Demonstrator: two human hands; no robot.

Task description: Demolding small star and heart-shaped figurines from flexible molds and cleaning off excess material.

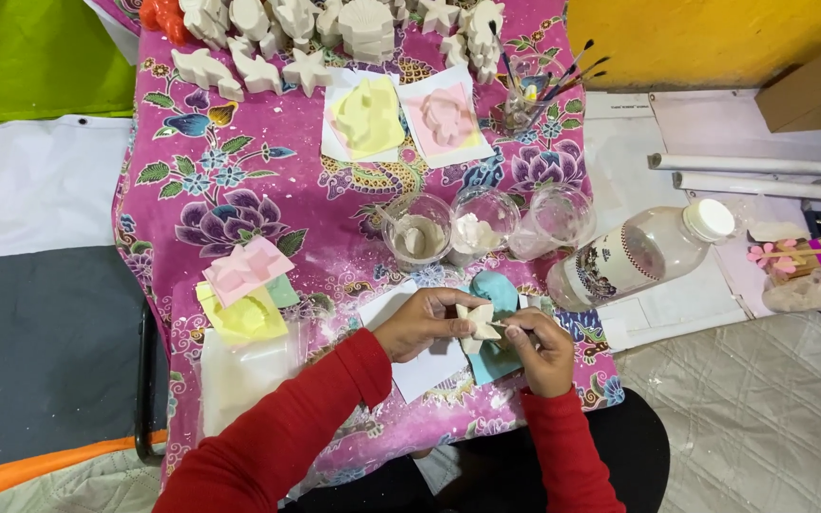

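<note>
Both hands: left hand point(422, 323) gripping plaster star point(478, 321); right hand point(539, 347) pinching thin tool against it. Brittle points risking snapping under pressure.

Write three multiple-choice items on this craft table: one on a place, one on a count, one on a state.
1. Where does the clear bottle lie?
A. right of the cups
B. among the white figures
C. on the floor

2. How many clear cups stand in a row?
A. one
B. three
C. five

3. The bottle is:
A. upright
B. uncapped
C. on its side, capped

Answers: 1 A, it rests at the table's right edge. 2 B, three side by side. 3 C, its white cap is on. Left hand and right hand hold a white plaster shape.
</note>
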